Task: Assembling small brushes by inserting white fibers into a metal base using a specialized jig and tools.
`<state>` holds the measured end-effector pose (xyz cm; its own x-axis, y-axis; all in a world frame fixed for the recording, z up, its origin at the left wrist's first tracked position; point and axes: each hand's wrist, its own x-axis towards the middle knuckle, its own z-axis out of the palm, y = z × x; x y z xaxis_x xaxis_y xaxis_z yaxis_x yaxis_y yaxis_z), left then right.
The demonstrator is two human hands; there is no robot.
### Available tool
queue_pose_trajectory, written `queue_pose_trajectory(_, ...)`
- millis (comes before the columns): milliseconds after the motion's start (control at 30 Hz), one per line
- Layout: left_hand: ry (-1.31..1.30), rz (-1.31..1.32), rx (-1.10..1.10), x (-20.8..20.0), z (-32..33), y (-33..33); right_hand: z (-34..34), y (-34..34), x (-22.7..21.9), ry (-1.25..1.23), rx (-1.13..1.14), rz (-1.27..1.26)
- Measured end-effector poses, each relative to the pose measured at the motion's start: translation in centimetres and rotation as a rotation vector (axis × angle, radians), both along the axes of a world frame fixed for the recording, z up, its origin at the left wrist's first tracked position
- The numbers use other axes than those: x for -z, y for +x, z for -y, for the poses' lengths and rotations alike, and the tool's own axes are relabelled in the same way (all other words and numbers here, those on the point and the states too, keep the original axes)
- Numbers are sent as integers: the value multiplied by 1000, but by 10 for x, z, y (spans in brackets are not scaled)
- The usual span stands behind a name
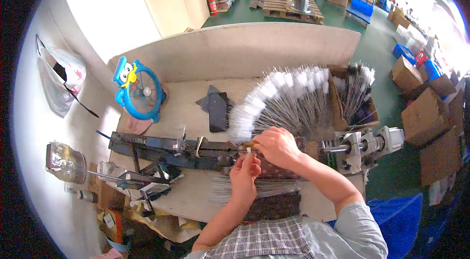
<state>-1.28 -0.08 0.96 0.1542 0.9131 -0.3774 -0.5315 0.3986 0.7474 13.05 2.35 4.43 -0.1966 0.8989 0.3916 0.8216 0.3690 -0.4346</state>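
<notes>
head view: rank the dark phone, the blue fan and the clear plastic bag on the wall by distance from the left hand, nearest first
From the left hand:
1. Dark phone, flat on the bench just beyond the hand.
2. Blue fan, standing at the bench's far-left corner.
3. Clear plastic bag, hanging on the left wall.

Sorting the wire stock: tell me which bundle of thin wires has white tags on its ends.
The fanned bundle beyond the hands, spread across the bench. Its tips carry white tags; the flat bundle by the left hand shows none.
</notes>
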Motion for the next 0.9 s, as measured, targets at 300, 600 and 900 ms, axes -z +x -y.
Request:
queue_pose_trajectory(300,83,-131,103,7,-2,-6,1,1,-7,-279,-98,-300)
queue_pose_trajectory(600,-104,185,-35,6,-5,-3,14,-13,-5,19,8,-60)
queue_pose_trajectory(900,-47,178,-92,6,0,9,23,-10,3,241,33,-53)
